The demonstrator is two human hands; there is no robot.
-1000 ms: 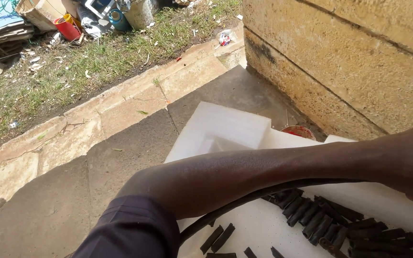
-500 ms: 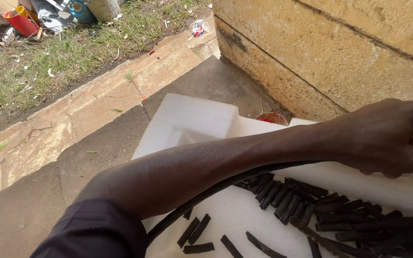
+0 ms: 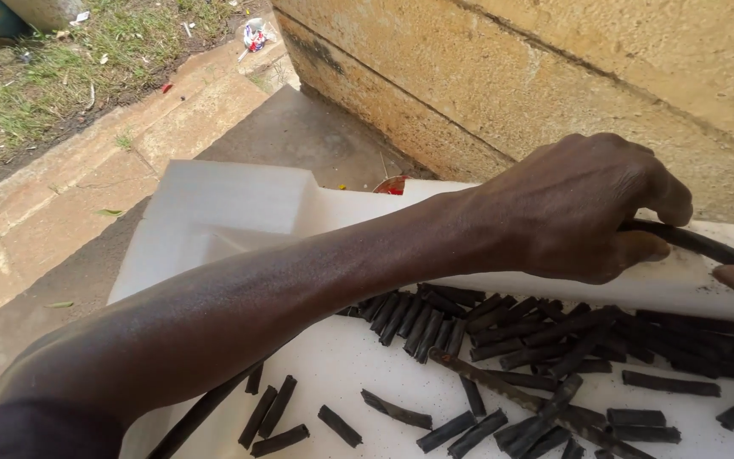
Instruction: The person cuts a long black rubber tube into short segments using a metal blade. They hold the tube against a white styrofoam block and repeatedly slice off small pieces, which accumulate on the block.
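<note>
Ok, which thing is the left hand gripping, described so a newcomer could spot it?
Start at the white foam board beside the tan block wall. Over its far edge, the left hand grips a long, thin black rod. Unlike the short black sticks scattered below, it is one long uncut length.

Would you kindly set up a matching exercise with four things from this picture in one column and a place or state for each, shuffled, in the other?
Things:
1. left hand
2. short dark pieces
3. white foam block
4. red scrap

Places or states:
A. lying on the ground at the foot of the wall
B. scattered over the white sheet
C. closed around a long dark strip
D. lying at the far end of the sheet, beyond the forearm

Pairs: 1-C, 2-B, 3-D, 4-A
</note>
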